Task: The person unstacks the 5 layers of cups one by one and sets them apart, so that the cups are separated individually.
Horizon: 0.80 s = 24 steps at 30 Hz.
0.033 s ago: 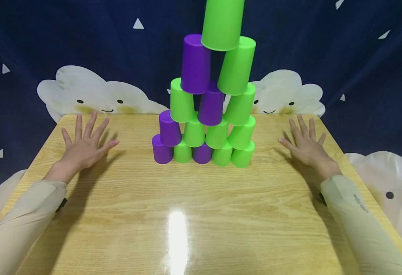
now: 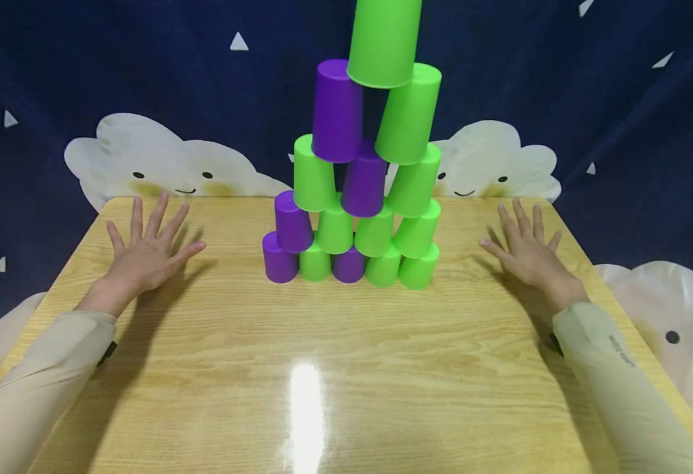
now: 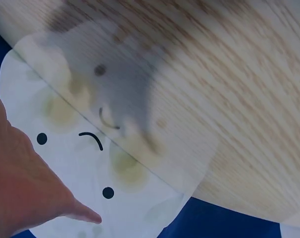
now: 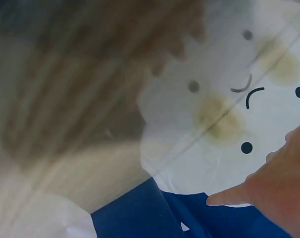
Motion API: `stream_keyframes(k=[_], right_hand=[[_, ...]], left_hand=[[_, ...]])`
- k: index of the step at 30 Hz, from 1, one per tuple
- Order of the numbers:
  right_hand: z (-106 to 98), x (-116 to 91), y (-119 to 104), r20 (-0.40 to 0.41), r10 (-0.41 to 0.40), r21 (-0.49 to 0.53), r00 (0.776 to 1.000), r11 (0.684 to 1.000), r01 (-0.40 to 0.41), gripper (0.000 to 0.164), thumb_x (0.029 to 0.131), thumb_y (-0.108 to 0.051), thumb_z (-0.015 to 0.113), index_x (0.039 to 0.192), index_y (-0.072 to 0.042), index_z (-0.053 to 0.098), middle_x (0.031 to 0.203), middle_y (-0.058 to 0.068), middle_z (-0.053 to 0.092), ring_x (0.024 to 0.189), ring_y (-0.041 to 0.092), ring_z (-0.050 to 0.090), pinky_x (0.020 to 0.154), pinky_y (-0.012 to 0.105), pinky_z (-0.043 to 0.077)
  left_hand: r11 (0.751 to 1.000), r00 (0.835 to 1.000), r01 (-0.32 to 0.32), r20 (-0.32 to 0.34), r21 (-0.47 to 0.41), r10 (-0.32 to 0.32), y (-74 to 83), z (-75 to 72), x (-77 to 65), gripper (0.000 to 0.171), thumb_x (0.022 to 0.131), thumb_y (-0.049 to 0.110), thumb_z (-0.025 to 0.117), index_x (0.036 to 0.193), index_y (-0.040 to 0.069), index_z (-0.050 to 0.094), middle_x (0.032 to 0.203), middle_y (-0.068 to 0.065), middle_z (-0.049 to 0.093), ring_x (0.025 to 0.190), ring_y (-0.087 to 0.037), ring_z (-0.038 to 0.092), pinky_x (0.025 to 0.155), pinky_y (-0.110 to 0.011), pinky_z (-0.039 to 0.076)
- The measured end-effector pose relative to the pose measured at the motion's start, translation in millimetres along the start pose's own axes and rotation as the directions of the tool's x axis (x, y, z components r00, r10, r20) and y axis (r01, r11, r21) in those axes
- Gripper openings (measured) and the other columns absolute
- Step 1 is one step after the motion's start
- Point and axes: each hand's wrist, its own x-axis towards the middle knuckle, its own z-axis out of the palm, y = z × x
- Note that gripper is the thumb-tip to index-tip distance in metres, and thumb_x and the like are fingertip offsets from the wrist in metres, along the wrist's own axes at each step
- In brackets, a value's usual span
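Observation:
A pyramid of upside-down plastic cups rises from the middle of the table, narrowing row by row. A single green cup [image 2: 384, 43] tops it, its upper end cut off by the head view. It rests on a purple cup [image 2: 337, 112] and another green cup [image 2: 409, 115]. Several purple and green cups form the lower rows. My left hand [image 2: 141, 263], fingers spread, is left of the pyramid and apart from it. On the other side my right hand [image 2: 532, 257] also has its fingers spread, touching no cup. Each wrist view shows only part of its hand, holding nothing.
The glossy wooden table [image 2: 346, 342] reflects a bright light near its front. Behind it hangs a dark blue curtain [image 2: 162, 59] with white triangles and smiling clouds. The pyramid's base stands nearer the table's back edge than its front.

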Motion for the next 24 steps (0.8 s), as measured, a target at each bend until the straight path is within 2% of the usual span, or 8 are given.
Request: stream_keyframes(k=[8,11,13,14,16,20,22,24], right_hand=[[-8.4,-0.3,-0.4,-0.019,-0.010,0.024,1.000,1.000,0.011,0.083,0.100,-0.058,0.038,0.157,-0.022,-0.011,0.159,0.000,-0.027,0.138,0.027,-0.036,0.094,0.080,-0.020],[-17.7,-2.2,-4.5,-0.064,-0.039,0.045,0.997,0.998,0.042,0.081,0.101,-0.055,0.039,0.158,-0.019,-0.007,0.161,0.003,-0.022,0.141,0.028,-0.032,0.097,0.079,-0.019],[-26.7,-2.3,-10.4,-0.113,-0.081,0.060,0.990,0.994,0.088,0.080,0.102,-0.052,0.040,0.158,-0.016,-0.003,0.163,0.006,-0.016,0.144,0.029,-0.025,0.102,0.076,-0.016],[-32.1,-1.8,-14.5,-0.143,-0.109,0.069,0.984,0.990,0.120,0.079,0.102,-0.050,0.041,0.158,-0.015,-0.001,0.163,0.008,-0.013,0.146,0.029,-0.021,0.106,0.074,-0.014],[-45.0,0.2,-25.8,-0.209,-0.170,0.101,0.963,0.976,0.194,0.076,0.103,-0.045,0.044,0.159,-0.012,0.003,0.164,0.010,-0.004,0.148,0.030,-0.012,0.113,0.068,-0.006],[-76.1,6.7,-57.7,-0.337,-0.259,0.212,0.905,0.916,0.341,0.067,0.104,-0.032,0.047,0.159,-0.016,0.011,0.164,0.008,0.009,0.149,0.024,0.007,0.121,0.050,0.007],[-93.2,11.4,-77.2,-0.395,-0.279,0.275,0.875,0.873,0.403,0.063,0.105,-0.026,0.048,0.158,-0.017,0.015,0.163,0.006,0.016,0.148,0.020,0.014,0.121,0.043,0.012],[-110.0,17.6,-97.3,-0.458,-0.305,0.302,0.835,0.830,0.469,0.059,0.105,-0.021,0.048,0.157,-0.015,0.021,0.160,0.007,0.025,0.146,0.017,0.022,0.120,0.036,0.018]], left_hand=[[0.999,1.000,-0.005,0.014,-0.042,0.005,2.3,-2.8,0.4,0.084,0.097,0.065,0.037,0.158,0.027,-0.007,0.158,0.002,-0.031,0.135,-0.027,-0.041,0.096,-0.075,-0.026],[0.993,0.999,-0.033,0.027,-0.112,0.036,8.6,-2.4,0.2,0.089,0.096,0.062,0.045,0.158,0.025,-0.008,0.159,0.000,-0.028,0.139,-0.030,-0.036,0.100,-0.076,-0.020],[0.978,0.996,-0.071,0.036,-0.195,0.079,14.8,-0.8,1.5,0.095,0.095,0.056,0.055,0.158,0.021,-0.007,0.161,-0.004,-0.024,0.142,-0.033,-0.029,0.104,-0.075,-0.014],[0.963,0.994,-0.089,0.041,-0.255,0.103,18.5,0.6,2.2,0.098,0.094,0.052,0.060,0.158,0.019,-0.007,0.161,-0.006,-0.021,0.144,-0.035,-0.025,0.106,-0.074,-0.011],[0.916,0.987,-0.124,0.047,-0.381,0.153,26.8,4.0,4.4,0.102,0.091,0.042,0.069,0.158,0.017,-0.004,0.163,-0.010,-0.014,0.146,-0.037,-0.015,0.111,-0.072,-0.003],[0.777,0.969,-0.176,0.032,-0.605,0.244,45.5,12.3,10.6,0.105,0.086,0.023,0.078,0.158,0.013,0.003,0.163,-0.016,0.002,0.148,-0.038,0.004,0.115,-0.064,0.014],[0.712,0.961,-0.195,0.014,-0.674,0.276,55.2,16.5,14.7,0.102,0.084,0.016,0.079,0.158,0.009,0.009,0.162,-0.018,0.011,0.147,-0.038,0.012,0.115,-0.060,0.020],[0.652,0.954,-0.201,0.006,-0.731,0.300,64.0,20.8,18.9,0.098,0.084,0.010,0.079,0.156,0.005,0.014,0.160,-0.020,0.017,0.146,-0.037,0.016,0.116,-0.057,0.023]])
